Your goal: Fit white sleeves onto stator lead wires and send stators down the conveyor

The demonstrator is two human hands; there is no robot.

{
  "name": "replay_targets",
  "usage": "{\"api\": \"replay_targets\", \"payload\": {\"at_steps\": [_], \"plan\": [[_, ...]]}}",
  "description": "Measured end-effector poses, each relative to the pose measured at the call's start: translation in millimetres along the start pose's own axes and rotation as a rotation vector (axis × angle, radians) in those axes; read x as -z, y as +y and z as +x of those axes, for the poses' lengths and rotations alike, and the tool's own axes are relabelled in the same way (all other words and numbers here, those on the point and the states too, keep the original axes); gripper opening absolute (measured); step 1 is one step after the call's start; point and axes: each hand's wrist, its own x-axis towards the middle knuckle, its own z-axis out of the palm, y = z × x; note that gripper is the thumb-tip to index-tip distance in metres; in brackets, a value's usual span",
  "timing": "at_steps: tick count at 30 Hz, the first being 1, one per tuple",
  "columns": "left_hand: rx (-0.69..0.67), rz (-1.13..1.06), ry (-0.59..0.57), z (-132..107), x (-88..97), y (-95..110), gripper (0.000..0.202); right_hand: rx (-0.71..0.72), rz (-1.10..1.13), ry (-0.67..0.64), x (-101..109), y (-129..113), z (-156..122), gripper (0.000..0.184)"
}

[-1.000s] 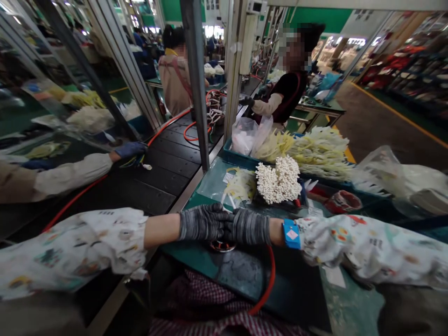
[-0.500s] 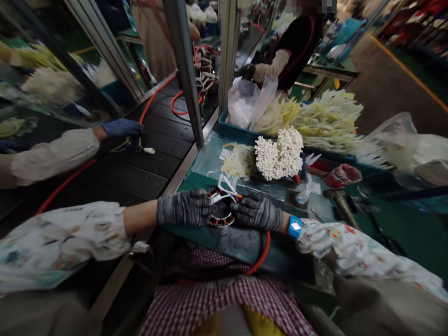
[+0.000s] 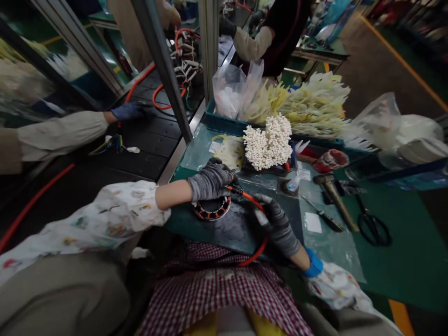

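Head view: the stator ring (image 3: 213,208) lies just beneath the curled left hand (image 3: 212,179), though whether that hand grips anything is unclear. To its right, the right hand (image 3: 278,225) is closed around an orange hose (image 3: 250,198).

stator (image 3: 212,209) | 1 round ring, copper-orange windings (top half hidden) | flat on dark mat (image 3: 238,229)

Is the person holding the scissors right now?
No, the scissors lie alone on the green table top, apart from the gloved right hand.
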Motion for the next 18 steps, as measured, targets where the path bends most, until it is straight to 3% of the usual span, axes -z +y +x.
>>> {"api": "replay_targets", "payload": {"at_steps": [6,10,12,15,18], "plan": [[0.006,-0.378,-0.013,2,-8.6,-29,0.021,0.306,-0.442,-0.019,10,9,26,0.040],[-0.001,-0.452,-0.003,4,-16.9,-34,0.021,0.649,-0.560,-0.086,-7,2,23,0.039],[-0.004,-0.454,0.000,6,-20.6,-34,0.019,0.750,-0.598,-0.043,-18,0,21,0.034],[-0.002,-0.388,0.056,5,-23.8,-33,0.020,0.705,-0.524,0.037,-28,-3,21,0.023],[0.019,-0.275,0.157,-2,-23.0,-27,0.028,0.381,-0.260,-0.134,-22,-17,25,0.017]]}}
